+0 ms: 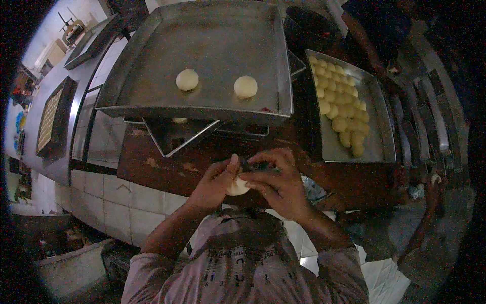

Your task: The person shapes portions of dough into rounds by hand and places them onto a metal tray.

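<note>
A piece of pale dough (237, 188) is held between my two hands, close to my body at the near edge of the brown table. My left hand (213, 186) cups it from the left with the thumb raised. My right hand (277, 181) pinches its right side with thumb and fingers. A small dark patch shows between the fingertips above the dough; I cannot tell what it is. Ahead, a large metal tray (217, 35) bears two round dough balls, one on the left (187, 80) and one on the right (246, 87).
Beneath the large tray lie other trays, one set askew (187, 139). At right, another metal tray (382, 137) carries rows of dough balls (341, 101). Co-workers' arms show at the far right. A steel table (30, 121) at left holds a filled tray (53, 116).
</note>
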`<state>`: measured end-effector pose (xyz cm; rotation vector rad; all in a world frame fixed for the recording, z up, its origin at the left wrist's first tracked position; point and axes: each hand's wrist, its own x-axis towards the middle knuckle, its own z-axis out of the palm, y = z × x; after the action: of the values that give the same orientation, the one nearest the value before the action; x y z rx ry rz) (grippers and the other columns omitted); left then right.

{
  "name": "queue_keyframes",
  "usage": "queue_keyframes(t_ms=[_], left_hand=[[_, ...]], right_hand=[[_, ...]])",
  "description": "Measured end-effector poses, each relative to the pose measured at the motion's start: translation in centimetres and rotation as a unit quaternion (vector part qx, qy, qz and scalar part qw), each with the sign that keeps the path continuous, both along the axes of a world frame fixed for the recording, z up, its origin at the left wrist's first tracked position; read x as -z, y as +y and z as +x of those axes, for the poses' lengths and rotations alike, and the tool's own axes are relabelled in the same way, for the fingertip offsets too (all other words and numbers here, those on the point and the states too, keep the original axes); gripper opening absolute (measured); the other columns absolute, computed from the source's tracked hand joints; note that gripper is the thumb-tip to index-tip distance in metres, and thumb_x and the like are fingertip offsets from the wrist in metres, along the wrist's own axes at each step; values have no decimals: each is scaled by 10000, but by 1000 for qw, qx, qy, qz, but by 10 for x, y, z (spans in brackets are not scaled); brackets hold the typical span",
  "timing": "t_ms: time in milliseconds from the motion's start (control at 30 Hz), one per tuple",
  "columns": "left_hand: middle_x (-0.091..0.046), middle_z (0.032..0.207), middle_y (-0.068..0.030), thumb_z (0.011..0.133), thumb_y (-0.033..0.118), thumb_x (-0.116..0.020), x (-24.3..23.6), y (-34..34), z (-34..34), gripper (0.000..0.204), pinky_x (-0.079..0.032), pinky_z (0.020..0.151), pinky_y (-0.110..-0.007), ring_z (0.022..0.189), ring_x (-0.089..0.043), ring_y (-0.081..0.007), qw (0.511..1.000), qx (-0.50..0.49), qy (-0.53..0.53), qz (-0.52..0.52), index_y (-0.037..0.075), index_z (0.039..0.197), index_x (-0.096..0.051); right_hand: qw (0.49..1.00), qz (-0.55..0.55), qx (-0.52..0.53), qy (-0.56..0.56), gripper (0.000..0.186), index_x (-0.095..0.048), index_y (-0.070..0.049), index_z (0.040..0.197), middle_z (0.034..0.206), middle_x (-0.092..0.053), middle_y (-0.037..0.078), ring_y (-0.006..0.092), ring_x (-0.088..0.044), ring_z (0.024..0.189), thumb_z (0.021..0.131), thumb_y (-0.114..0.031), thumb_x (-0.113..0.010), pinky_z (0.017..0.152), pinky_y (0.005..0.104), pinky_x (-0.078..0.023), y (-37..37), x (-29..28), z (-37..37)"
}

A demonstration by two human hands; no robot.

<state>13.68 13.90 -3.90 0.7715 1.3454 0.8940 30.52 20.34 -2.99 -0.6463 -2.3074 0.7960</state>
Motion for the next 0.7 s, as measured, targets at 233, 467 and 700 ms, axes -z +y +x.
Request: queue_keyframes(t_ms=[233,467,700], left_hand=[[-567,970,-52,932,404,-437,3,-6,8,427,-418,799,-265,896,-513,-102,997,-59,7,43,6,1043,-545],[-572,967,-67,949,350,-403,16,-9,7,365,-434,772,-283,884,-533,-122,980,10,133,148,25,1026,-553],[-532,1156,-126,963,357,-316,4,9,31,429,-329,949,-348,1106,-457,-251,947,-63,29,312,43,1182,-509]], right_hand=[[959,-268,21,92,150,-659,-130,905,1013,-565,78,253,-520,1003,764,-176,-684,888,380,-404,5,9,-7],[960,-247,-50,120,254,-584,-73,1003,1044,-513,96,169,-472,975,763,-62,-667,855,326,-393,10,12,-2],[834,-354,173,387,460,-341,-57,1284,1229,-431,139,220,-419,1135,932,-348,-392,993,357,-306,-22,9,-24]])
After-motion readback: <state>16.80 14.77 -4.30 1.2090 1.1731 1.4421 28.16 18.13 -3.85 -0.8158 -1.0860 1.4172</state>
